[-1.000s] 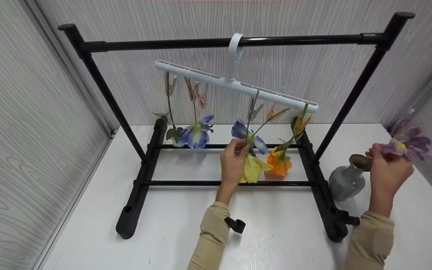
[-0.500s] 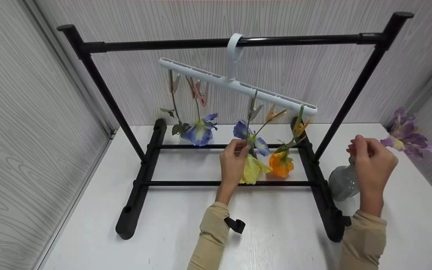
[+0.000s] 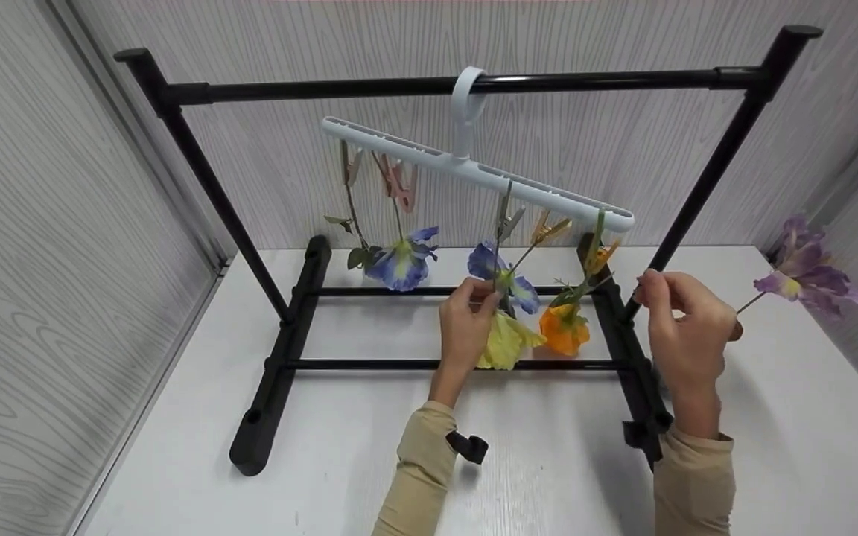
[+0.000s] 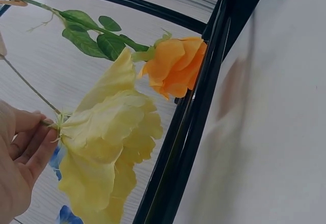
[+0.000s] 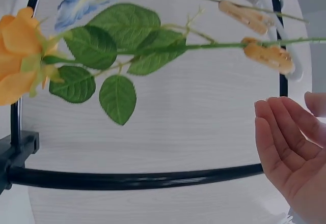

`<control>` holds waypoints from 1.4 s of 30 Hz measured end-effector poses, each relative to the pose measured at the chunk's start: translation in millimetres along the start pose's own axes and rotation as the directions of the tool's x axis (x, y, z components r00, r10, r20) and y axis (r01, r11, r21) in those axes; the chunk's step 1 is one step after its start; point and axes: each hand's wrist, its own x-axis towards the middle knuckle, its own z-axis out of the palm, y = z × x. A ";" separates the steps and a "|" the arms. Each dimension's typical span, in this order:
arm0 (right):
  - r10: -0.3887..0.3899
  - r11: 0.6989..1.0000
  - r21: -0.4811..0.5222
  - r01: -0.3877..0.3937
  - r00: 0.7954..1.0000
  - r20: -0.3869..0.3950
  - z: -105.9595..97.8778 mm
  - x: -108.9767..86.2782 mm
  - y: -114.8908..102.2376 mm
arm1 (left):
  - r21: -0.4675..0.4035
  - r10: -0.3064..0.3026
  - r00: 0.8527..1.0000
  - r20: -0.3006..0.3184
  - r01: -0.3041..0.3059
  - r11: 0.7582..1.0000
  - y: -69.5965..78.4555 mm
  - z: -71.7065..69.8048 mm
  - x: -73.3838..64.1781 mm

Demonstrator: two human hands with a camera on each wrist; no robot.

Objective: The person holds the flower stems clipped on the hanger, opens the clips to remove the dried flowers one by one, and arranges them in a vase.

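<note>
My left hand [image 3: 465,331] pinches a yellow flower [image 4: 109,127] at the base of its bloom. The flower hangs head down from a light-coloured hanger [image 3: 548,198]. Beside it dangle a blue flower [image 3: 524,295] and an orange rose [image 5: 18,56], the rose's green stem held by an orange clothespin [image 5: 267,55]. Held up right of the rack, my right hand [image 3: 690,327] has loosely bent fingers with nothing between them. In the right wrist view it is nearest that clothespin, apart from it. Farther right, a purple flower [image 3: 809,275] leans from a vase mostly hidden behind the right hand.
The hanger tilts down to the right on a black rack's top bar [image 3: 325,88]. From its left half hang a blue flower [image 3: 403,264] and a leafy stem [image 3: 358,231] on clothespins. The rack's feet [image 3: 254,447] stand on a white table [image 3: 369,461].
My right hand has let go of the purple flower, now standing in the vase, and has moved left toward the rack. The left hand keeps its pinch; the hanger has swung slightly.
</note>
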 end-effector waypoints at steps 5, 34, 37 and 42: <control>-0.038 0.999 0.020 0.038 0.999 0.019 6.0 -2.4 -6.1 | -0.001 -0.014 1.000 0.006 0.014 1.000 0.0 2.7 0.1; -0.162 0.986 0.079 0.149 0.969 0.187 78.2 10.3 -44.7 | -0.004 0.009 0.999 0.042 -0.009 1.000 4.3 17.6 -1.9; -0.151 0.988 0.064 0.141 0.970 0.188 82.7 13.9 -44.1 | 0.003 0.022 0.999 0.038 -0.022 1.000 5.2 19.0 -1.9; -0.112 0.993 0.043 0.106 0.977 0.181 87.8 21.6 -42.0 | -0.003 0.009 0.998 0.054 -0.009 1.000 7.0 20.8 -1.6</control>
